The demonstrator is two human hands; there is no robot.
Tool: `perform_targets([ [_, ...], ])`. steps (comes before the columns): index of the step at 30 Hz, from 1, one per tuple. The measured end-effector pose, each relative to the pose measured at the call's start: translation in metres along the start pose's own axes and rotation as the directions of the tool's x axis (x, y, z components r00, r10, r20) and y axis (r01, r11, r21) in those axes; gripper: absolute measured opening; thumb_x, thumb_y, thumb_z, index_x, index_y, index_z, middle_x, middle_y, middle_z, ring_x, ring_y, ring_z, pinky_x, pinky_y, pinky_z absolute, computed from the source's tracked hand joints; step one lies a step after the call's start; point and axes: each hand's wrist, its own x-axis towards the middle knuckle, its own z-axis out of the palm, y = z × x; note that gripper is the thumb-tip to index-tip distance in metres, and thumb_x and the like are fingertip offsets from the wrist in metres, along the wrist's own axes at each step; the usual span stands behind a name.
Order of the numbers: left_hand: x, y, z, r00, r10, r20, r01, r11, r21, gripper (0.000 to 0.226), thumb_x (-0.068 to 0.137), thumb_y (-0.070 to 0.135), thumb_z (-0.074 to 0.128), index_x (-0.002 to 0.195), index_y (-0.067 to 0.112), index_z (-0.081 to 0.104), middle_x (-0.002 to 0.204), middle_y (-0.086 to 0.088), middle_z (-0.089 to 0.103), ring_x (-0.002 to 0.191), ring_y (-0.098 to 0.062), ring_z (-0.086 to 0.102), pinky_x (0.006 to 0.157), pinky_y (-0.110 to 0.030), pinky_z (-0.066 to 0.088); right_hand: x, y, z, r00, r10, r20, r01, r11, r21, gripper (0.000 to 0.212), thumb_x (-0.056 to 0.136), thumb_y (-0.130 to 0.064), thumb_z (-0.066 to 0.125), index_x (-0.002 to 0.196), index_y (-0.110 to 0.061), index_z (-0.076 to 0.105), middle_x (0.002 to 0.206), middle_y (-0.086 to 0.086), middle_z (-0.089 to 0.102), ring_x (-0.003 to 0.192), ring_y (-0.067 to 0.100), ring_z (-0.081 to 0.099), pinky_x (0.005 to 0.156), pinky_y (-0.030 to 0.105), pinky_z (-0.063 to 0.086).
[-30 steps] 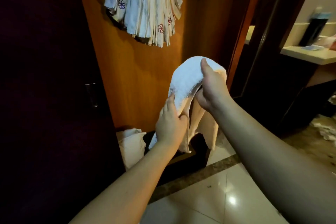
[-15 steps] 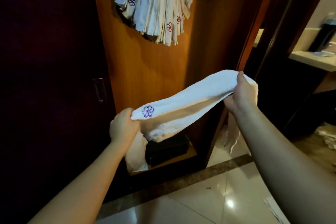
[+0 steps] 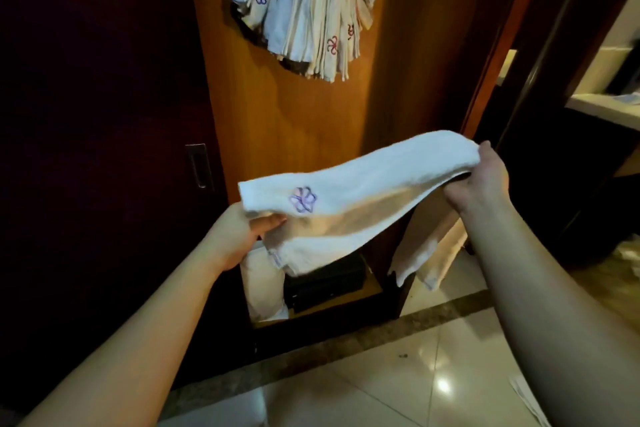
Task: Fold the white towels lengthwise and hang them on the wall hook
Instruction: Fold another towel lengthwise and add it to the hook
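Bare wood panel (image 3: 294, 128) between the stretched towel (image 3: 363, 180) and hung towels (image 3: 304, 10) was open; those crowded the top.

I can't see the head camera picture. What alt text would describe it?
Two bare hands stretch a white towel with a purple flower emblem between them, the left hand gripping one end and the right hand the other. Above, a bunch of folded towels hangs on a wooden wall.
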Motion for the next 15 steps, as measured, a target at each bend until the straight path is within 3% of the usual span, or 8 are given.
perform_targets([
  [2,-0.004,0.008,-0.006,0.997,0.037,-0.06,-0.04,0.999,-0.038,0.03,0.076,0.004,0.07,0.098,0.023,0.074,0.094,0.006,0.077,0.087,-0.012,0.072,0.064,-0.024,0.057,0.004,-0.001,-0.008,1.0,-0.008,-0.022,0.008,1.0,-0.009,0.04,0.099,-0.037,0.056,0.125,-0.007,0.06,0.109,0.01,0.075,0.093,0.03,0.074,0.088,0.046,0.058],
  [3,-0.003,0.011,-0.012,0.994,0.057,-0.089,-0.062,0.997,-0.051,0.03,0.072,0.008,0.067,0.094,0.027,0.076,0.094,0.006,0.076,0.085,-0.012,0.072,0.062,-0.024,0.056,0.008,-0.002,-0.014,0.999,-0.008,-0.037,0.008,1.0,-0.017,0.039,0.1,-0.037,0.054,0.125,-0.007,0.06,0.11,0.01,0.075,0.094,0.029,0.074,0.088,0.046,0.058],
  [9,-0.014,0.021,-0.016,0.982,0.186,-0.029,-0.188,0.976,-0.112,0.027,0.065,0.011,0.075,0.083,0.03,0.081,0.101,0.003,0.076,0.097,-0.018,0.07,0.074,-0.027,0.056,0.022,0.005,-0.031,0.99,0.1,-0.104,-0.109,0.99,-0.087,0.044,0.099,-0.039,0.053,0.13,-0.009,0.057,0.113,0.011,0.074,0.099,0.033,0.072,0.084,0.046,0.059],
  [13,-0.013,0.023,-0.015,0.969,0.234,0.078,-0.224,0.967,-0.119,0.032,0.077,-0.003,0.056,0.067,0.022,0.074,0.096,-0.006,0.063,0.101,-0.029,0.059,0.077,-0.034,0.048,0.023,0.013,-0.039,0.973,0.19,-0.135,-0.202,0.975,-0.088,0.036,0.101,-0.034,0.049,0.128,-0.012,0.059,0.112,0.009,0.074,0.102,0.032,0.071,0.062,0.039,0.06],
  [15,-0.013,0.02,-0.016,0.975,0.208,0.073,-0.2,0.974,-0.103,0.034,0.076,-0.004,0.052,0.063,0.021,0.07,0.095,-0.011,0.058,0.099,-0.033,0.056,0.072,-0.032,0.046,0.024,0.017,-0.043,0.972,0.193,-0.134,-0.206,0.974,-0.093,0.037,0.103,-0.032,0.045,0.131,-0.012,0.057,0.118,0.01,0.072,0.108,0.032,0.069,0.065,0.039,0.059],
])
